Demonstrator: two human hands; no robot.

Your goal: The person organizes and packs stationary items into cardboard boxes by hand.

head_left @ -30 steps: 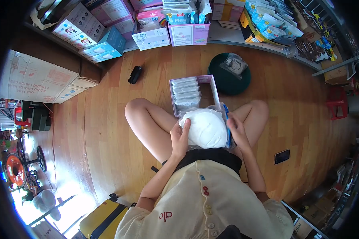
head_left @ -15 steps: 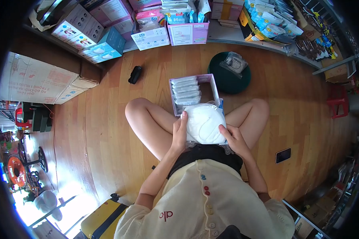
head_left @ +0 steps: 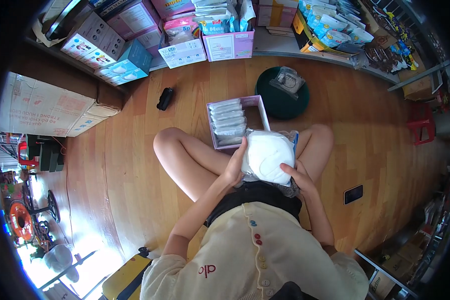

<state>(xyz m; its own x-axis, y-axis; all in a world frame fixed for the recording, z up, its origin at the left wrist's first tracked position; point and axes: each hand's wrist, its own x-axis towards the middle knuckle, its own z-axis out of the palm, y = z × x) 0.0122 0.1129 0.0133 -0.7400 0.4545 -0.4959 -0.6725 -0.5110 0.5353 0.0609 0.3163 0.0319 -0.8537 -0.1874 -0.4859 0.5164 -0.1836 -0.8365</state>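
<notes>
A white rounded mask stack [head_left: 268, 156] in a clear plastic bag is held over my lap. My left hand [head_left: 236, 162] grips the bag's left edge, thumb up along the side. My right hand [head_left: 299, 178] holds the lower right side, its thumb on the white front. Just beyond the bag, a pink open box [head_left: 263, 114] stands on the floor between my knees. Several white wrapped packs [head_left: 228, 120] stand in a row in its left part, and its right part shows a bare bottom. The bag overlaps the box's near right corner.
A dark green round stool [head_left: 285, 107] with a clear packet [head_left: 288, 81] on top stands past the box. A black object [head_left: 165, 99] lies on the floor at left, a phone [head_left: 353, 194] at right. Shelves with boxed packets line the far side; a large carton [head_left: 50, 105] stands left.
Both hands and the bagged white stack have moved slightly right, and the bag is tilted differently. More clear plastic shows around its edges. The whole view has shifted a little.
</notes>
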